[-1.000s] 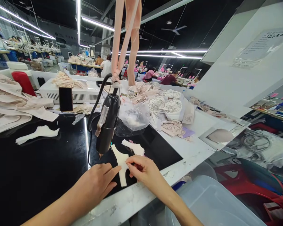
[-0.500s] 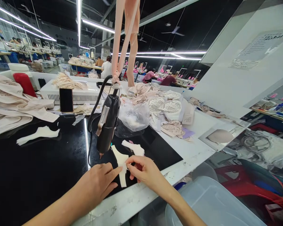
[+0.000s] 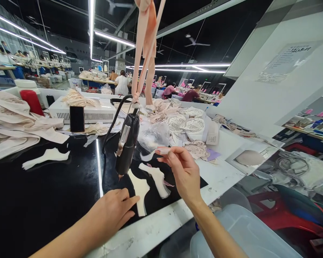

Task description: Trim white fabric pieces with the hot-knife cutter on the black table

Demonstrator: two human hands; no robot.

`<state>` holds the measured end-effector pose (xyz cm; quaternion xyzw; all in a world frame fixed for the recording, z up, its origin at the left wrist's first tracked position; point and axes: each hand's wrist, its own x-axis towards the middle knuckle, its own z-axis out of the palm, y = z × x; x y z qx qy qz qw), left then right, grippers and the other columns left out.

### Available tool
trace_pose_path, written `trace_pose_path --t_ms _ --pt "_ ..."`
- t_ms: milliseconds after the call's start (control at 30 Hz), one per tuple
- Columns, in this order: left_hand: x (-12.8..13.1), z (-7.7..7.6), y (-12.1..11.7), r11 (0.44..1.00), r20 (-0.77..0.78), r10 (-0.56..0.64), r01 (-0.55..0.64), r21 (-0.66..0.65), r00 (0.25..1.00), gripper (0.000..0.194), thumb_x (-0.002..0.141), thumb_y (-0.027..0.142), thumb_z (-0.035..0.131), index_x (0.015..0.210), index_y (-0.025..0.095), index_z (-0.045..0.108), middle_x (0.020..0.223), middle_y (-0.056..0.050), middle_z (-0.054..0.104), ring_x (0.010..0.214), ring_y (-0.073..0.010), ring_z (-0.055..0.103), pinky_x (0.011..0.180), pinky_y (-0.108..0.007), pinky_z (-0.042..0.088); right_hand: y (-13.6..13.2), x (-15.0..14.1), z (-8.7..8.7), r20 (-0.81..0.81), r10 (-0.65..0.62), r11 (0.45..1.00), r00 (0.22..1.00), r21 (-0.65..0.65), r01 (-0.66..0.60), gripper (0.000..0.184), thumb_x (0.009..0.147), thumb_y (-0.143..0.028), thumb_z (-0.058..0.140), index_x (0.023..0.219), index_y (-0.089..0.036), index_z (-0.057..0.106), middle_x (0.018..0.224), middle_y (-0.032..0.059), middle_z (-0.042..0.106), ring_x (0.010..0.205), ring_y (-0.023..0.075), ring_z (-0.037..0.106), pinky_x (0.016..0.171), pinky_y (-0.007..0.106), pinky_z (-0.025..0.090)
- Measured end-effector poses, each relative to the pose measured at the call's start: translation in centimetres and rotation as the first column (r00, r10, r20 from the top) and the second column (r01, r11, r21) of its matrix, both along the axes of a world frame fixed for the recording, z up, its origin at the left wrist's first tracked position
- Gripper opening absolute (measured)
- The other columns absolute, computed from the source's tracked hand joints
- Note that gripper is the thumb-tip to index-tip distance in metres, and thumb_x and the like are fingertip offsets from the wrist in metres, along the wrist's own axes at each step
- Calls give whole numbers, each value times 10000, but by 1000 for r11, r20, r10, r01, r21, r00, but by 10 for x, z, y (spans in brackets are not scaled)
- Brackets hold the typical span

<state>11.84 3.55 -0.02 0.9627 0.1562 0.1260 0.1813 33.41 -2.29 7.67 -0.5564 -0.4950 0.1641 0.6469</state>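
Note:
A thin white fabric strip [image 3: 148,156] curls down from my right hand [image 3: 184,172], which is raised above the black work surface [image 3: 70,200] with thumb and fingers pinched on it. Low on the left, my left hand [image 3: 114,208] has its fingers apart, with the index fingertip on the edge of a cream cut fabric piece [image 3: 140,188]. That piece lies flat near the table's front edge. Beside it rests a small stack of white cut pieces [image 3: 156,175]. Just above my left hand hangs a black handheld tool [image 3: 127,143] with a narrow pointed tip.
Another white piece [image 3: 47,157] lies at the left. Behind are fabric layers [image 3: 21,122], a phone [image 3: 76,119], a white vented box [image 3: 102,111], a clear plastic bag [image 3: 154,134] and piled bra cups [image 3: 195,125]. A plastic bin [image 3: 231,229] stands below the right edge.
My right hand has risen away from the cream piece, up and right, and now carries a thin white strip. My left hand stays on the piece. The view has shifted slightly.

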Motion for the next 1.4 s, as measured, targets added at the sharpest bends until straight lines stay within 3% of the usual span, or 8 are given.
trace_pose_path --t_ms 133,233,300,433,533,767,967,1400 --pt "-2 3 4 993 25 -8 11 -118 1000 385 972 157 502 1336 273 546 1003 -45 621 912 -213 628 813 -330 501 -21 -18 -2 29 114 990 993 74 -116 148 958 -380 598 940 -234 601 1010 54 710 803 168 666 791 312 567" --pt "-9 6 11 918 100 28 14 -397 995 319 1008 236 424 1276 263 595 999 -32 651 940 -191 623 879 -327 492 -33 -35 -17 -32 295 954 955 57 -293 161 958 -409 609 947 -253 647 970 39 718 900 182 671 821 292 551" --pt "-16 9 16 773 148 113 6 -634 982 320 1025 332 385 1181 221 643 948 -33 673 897 -178 626 861 -318 495 -37 -46 -30 -103 389 921 915 46 -386 228 957 -471 593 954 -256 665 949 40 718 918 189 671 843 295 537" --pt "-36 21 20 347 133 280 29 -937 951 519 959 609 446 1088 160 672 964 -71 690 935 -194 625 857 -321 489 -33 -69 -49 -206 473 875 857 -3 -484 347 943 -559 566 937 -230 680 922 65 712 892 205 668 832 314 529" --pt "-51 34 17 193 65 344 -3 -981 937 486 863 635 611 954 162 681 926 -43 664 875 -167 593 829 -288 466 -24 -87 -53 -253 510 840 822 -59 -540 337 932 -540 594 902 -215 677 899 69 713 871 197 668 808 306 536" --pt "-88 41 25 267 30 481 -114 -957 876 362 791 506 744 844 162 643 723 30 539 659 -102 431 618 -215 343 -5 -114 -55 -491 394 781 777 -266 -565 401 788 -500 770 1066 -236 652 1023 45 666 780 145 630 680 260 557" --pt "-114 40 34 334 -7 531 -217 -917 847 375 808 527 699 843 160 633 704 33 536 626 -96 397 591 -222 311 7 -119 -62 -534 418 636 735 -406 -657 341 760 -469 779 931 -182 714 700 -32 597 587 81 554 598 205 514" --pt "-129 40 43 389 -102 574 -381 -839 812 251 828 423 612 804 179 559 733 39 535 613 -93 348 543 -217 233 23 -129 -58 -352 464 683 813 -443 -581 199 739 -367 669 725 -176 618 588 -43 545 526 103 557 563 215 469"
